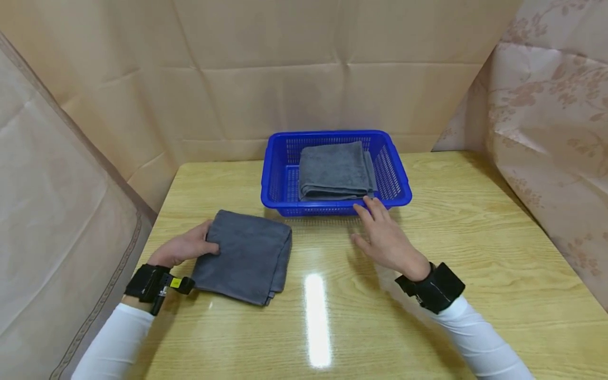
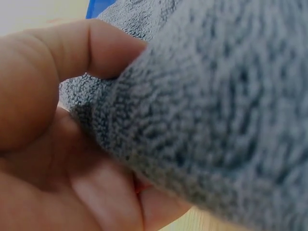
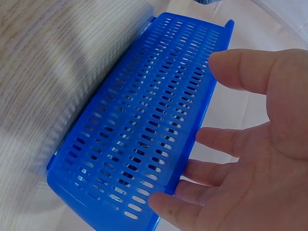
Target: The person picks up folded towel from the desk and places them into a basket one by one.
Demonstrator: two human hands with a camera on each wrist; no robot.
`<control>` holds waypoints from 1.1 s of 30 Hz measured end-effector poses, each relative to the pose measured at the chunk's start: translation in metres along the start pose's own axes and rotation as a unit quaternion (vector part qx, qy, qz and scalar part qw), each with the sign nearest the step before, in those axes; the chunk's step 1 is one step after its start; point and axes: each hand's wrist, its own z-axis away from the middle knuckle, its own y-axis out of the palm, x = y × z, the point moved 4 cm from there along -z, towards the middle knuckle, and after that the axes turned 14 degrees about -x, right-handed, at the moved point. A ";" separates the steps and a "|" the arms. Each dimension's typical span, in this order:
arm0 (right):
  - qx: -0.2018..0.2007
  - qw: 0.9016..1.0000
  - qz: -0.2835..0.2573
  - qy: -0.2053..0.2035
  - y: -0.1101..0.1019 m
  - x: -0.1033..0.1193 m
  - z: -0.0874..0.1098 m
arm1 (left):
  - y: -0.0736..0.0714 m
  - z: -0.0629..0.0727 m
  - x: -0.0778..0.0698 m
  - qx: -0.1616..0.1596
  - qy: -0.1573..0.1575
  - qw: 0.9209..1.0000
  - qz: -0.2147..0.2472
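A folded dark grey towel (image 1: 247, 256) is pinched at its left edge by my left hand (image 1: 187, 245), with the thumb on top and the other fingers beneath. In the left wrist view the towel's looped pile (image 2: 207, 106) fills much of the picture. A blue plastic basket (image 1: 275, 198) with slotted walls stands at the back of the table, holding folded grey towels (image 1: 332, 166). My right hand (image 1: 387, 240) is at the basket's front right rim, fingers spread and extended. In the right wrist view those fingers lie close to the basket's slotted side (image 3: 139, 115); whether they touch it I cannot tell.
A glossy wood-grain table (image 1: 380, 327) carries everything. A beige cloth (image 1: 228, 95) hangs behind it, with a patterned cloth (image 1: 551, 132) on the right and a pale one (image 1: 62, 211) on the left. Both wrists wear black straps.
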 end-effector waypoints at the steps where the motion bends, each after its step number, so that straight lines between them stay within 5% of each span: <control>1: 0.001 1.000 0.000 0.000 0.000 0.000 0.000 | 0.003 0.000 -0.002 0.002 0.000 1.000 0.002; 33: -0.050 0.997 -0.054 -0.019 0.002 0.013 0.020 | 0.098 -0.022 -0.054 0.004 -0.005 1.000 0.025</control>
